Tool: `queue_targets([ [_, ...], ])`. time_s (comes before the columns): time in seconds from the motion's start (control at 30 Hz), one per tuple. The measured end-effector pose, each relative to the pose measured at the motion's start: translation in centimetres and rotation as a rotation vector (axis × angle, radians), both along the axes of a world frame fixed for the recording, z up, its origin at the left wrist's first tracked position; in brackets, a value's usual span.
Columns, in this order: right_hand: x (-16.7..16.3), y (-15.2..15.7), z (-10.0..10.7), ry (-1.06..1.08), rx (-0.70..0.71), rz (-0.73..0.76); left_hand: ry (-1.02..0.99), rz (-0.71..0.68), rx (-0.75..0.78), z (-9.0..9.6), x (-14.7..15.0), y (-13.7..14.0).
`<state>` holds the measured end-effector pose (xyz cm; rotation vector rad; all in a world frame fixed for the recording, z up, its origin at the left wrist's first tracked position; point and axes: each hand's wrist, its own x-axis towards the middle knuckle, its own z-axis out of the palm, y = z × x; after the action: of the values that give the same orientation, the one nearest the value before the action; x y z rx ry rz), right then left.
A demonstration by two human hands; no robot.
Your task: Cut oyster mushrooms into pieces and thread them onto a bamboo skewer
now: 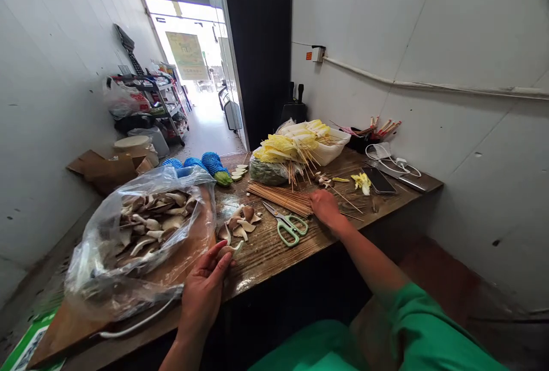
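Near the table's front edge, my left hand (211, 271) is closed on an oyster mushroom (230, 249), held between thumb and fingers. Just beyond it lies a small pile of oyster mushrooms (241, 223). To its left, a clear plastic bag (96, 245) holds many more of them. My right hand (326, 206) rests at the right end of a bundle of bamboo skewers (281, 198); its fingers are bent down over the ends, and what they grip is hidden. Between the hands lie green-handled scissors (286, 227), blades pointing to the far left.
Behind the skewers stand bags of skewered yellow cabbage leaves (295, 142). A phone (380, 180), a knife (405, 178) and a white charger cable (392, 159) lie at the right. Blue netted vegetables (210, 163) and pale slices (239, 172) sit at the back.
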<state>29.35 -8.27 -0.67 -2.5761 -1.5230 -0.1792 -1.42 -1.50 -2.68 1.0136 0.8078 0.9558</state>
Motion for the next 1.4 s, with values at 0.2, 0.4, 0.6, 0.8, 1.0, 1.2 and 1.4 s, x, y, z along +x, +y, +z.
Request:
queue_targets([
  [0.2,-2.0,-4.1,-0.7,0.014,0.06,-0.115,-0.118,0.049,-0.069,0.0,-0.1,0.1],
  [0.4,-3.5,-6.6,-3.1,0.081,0.1,-0.044,-0.062,0.045,-0.063,0.3,0.2,-0.3],
  [0.6,-2.4,-9.4,-3.5,-0.009,0.152,-0.1,-0.082,0.035,-0.067,0.5,0.1,-0.4],
  [0.8,-1.2,-7.2,-3.0,-0.048,0.031,-0.043,-0.092,0.067,-0.114,0.7,0.5,-0.5],
  [1.0,-1.1,-3.9,-2.7,-0.017,0.003,0.019,-0.126,0.097,-0.163,1.0,0.0,-1.1],
  [1.2,0.0,-5.1,-2.3,0.004,0.055,0.017,-0.174,0.131,-0.267,1.2,0.2,-1.2],
  [1.4,-1.2,-7.2,-2.2,0.284,0.465,0.091,-0.146,0.145,-0.294,1.6,0.6,-0.9],
])
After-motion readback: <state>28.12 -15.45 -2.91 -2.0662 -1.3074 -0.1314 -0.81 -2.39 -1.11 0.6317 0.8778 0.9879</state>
